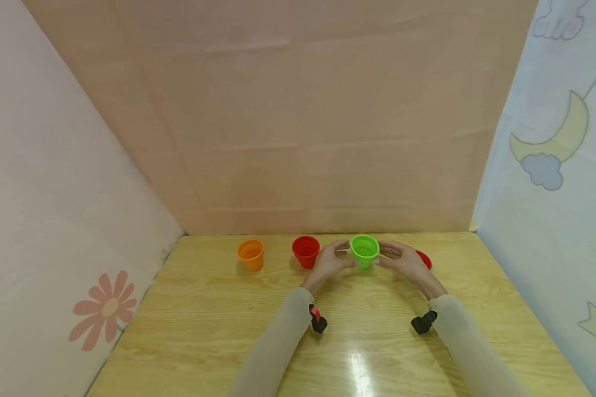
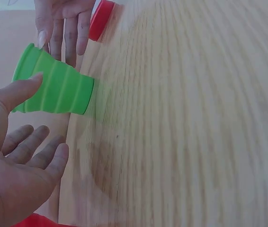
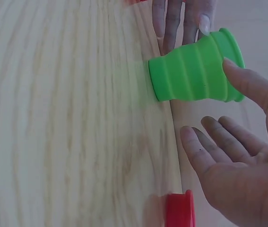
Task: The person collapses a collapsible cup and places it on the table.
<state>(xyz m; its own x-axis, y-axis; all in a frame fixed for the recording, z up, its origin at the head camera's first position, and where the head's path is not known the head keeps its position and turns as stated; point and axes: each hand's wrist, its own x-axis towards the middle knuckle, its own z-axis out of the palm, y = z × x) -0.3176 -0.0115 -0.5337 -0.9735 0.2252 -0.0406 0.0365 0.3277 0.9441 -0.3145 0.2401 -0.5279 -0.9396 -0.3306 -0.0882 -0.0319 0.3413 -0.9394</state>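
Observation:
A ribbed green collapsible cup (image 1: 365, 251) stands upright at its full height near the table's back edge, mouth up. On its left side is my left hand (image 1: 331, 259), on its right my right hand (image 1: 402, 259). Both thumbs are near the cup's rim in the wrist views; whether they touch it I cannot tell. The fingers of the left hand (image 2: 25, 161) are spread and loosely bent, with a gap to the cup (image 2: 53, 85). Much the same shape shows in the right hand (image 3: 240, 161), its fingers also apart from the cup (image 3: 195, 68).
Left of the green cup stand a tall red cup (image 1: 306, 252) and an orange cup (image 1: 251, 255). A low red cup (image 1: 424, 259), folded flat, sits partly hidden behind my right hand. A beige-covered wall (image 1: 298, 138) rises behind the wooden table (image 1: 203, 320).

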